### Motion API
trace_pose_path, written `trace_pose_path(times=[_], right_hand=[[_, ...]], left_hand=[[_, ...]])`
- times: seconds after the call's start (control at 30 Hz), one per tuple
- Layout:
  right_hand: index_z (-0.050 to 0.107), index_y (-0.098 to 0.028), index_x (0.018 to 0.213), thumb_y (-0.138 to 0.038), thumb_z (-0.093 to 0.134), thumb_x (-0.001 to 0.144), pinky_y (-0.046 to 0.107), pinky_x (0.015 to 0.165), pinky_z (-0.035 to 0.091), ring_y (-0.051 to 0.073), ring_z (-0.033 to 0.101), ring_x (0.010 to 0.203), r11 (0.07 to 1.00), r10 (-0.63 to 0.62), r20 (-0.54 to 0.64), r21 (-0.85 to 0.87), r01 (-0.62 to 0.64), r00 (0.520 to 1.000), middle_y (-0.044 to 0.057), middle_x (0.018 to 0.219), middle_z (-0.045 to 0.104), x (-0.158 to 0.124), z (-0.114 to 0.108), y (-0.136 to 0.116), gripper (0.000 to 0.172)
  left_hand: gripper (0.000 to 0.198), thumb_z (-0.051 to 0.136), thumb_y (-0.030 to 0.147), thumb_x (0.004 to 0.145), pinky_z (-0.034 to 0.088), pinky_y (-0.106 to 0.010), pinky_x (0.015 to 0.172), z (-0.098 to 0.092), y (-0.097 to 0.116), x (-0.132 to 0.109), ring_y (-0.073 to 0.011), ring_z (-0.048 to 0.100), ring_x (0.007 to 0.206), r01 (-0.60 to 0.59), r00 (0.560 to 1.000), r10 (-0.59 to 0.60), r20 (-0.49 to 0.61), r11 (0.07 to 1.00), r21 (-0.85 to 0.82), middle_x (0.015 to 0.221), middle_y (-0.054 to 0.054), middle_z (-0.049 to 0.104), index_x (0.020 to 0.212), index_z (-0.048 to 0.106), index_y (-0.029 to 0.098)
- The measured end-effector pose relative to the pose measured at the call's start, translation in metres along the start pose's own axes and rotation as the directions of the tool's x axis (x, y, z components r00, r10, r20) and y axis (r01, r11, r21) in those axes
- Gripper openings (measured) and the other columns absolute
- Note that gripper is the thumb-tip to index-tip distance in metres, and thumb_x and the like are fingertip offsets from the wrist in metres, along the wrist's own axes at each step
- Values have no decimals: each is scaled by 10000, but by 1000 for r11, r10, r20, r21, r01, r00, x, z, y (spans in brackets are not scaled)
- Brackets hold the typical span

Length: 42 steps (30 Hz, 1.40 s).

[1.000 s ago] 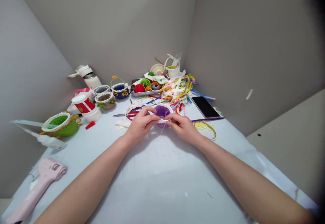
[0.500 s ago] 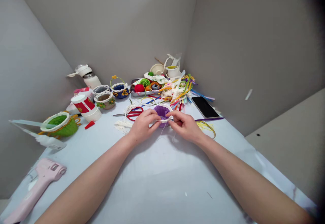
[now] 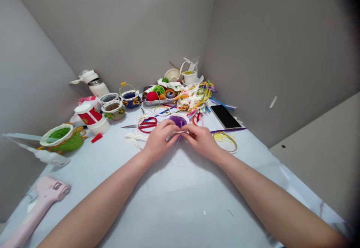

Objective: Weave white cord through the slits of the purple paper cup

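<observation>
A small purple basket (image 3: 177, 120) with a white trim around its rim stands in the middle of the table, its near side mostly hidden by my fingers. My left hand (image 3: 159, 137) pinches the white trim (image 3: 180, 132) at the near edge between thumb and fingers. Close beside it, my right hand (image 3: 201, 140) is closed on the same strip, fingertips nearly touching the left ones. Thin pale threads dangle below the pinch. Left of my left hand lie red-handled scissors (image 3: 148, 125) and a piece of white lace (image 3: 135, 139).
On the left are a pink glue gun (image 3: 50, 192), a glue bottle (image 3: 53, 158), a green basket (image 3: 71, 143) and paper cups (image 3: 89, 116). Several small baskets, a yarn tray (image 3: 160, 102) and heaped trims (image 3: 194, 97) stand behind. A phone (image 3: 225, 117) lies at right.
My right hand has come leftward, closing the gap to my left hand, and its fingers now pinch the trim nearer the middle. The whole view has shifted slightly.
</observation>
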State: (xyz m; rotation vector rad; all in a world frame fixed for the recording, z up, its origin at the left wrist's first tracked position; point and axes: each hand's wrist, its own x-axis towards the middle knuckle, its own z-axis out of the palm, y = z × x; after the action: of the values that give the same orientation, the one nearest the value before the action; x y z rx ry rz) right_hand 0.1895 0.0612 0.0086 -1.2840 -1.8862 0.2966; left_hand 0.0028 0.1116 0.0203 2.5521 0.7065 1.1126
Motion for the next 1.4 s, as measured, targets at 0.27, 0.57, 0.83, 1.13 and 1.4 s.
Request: trace_pose_path(times=[0.27,0.57,0.83,1.13,1.4], right_hand=[[643,-200,1036,-261,564,888,220,558,345,108,515,548,997,72,18,29,-72,997,-22,664,621,-1,-1,-1,179],[588,-199,1014,-273,561,880,222,549,325,103,436,534,991,109,15,76,-110,994,-62,598,454,0,-2,-3,156],[522,-201,1003,-201,446,925,247,677,400,131,545,714,982,154,-39,115,-148,987,-2,809,591,-12,-16,-17,109],[650,-193,880,-162,540,905,292,775,436,177,576,866,996,76,-157,47,-70,985,51,876,608,-19,-4,-12,118],[680,-200,873,-167,587,886,293,721,436,171,557,790,996,88,-182,39,-83,979,39,821,582,-17,-2,-10,99]], left_hand=[[105,581,202,891,460,-323,804,2,-3,1,-184,575,895,52,998,-52,17,998,-25,925,-53,634,938,673,182],[112,605,183,862,452,-307,805,4,-2,2,-175,572,889,115,993,-112,39,989,-93,908,-42,609,933,691,188],[92,612,182,852,454,-302,796,5,-3,2,-167,578,874,153,988,-153,8,980,-125,885,-32,616,887,697,191],[97,629,203,850,456,-300,776,6,-6,2,-165,585,846,137,990,-140,-11,982,-128,862,-34,621,882,720,189],[110,632,226,853,462,-303,767,5,-5,2,-164,591,834,135,990,-137,-11,982,-135,870,-42,634,884,728,184]])
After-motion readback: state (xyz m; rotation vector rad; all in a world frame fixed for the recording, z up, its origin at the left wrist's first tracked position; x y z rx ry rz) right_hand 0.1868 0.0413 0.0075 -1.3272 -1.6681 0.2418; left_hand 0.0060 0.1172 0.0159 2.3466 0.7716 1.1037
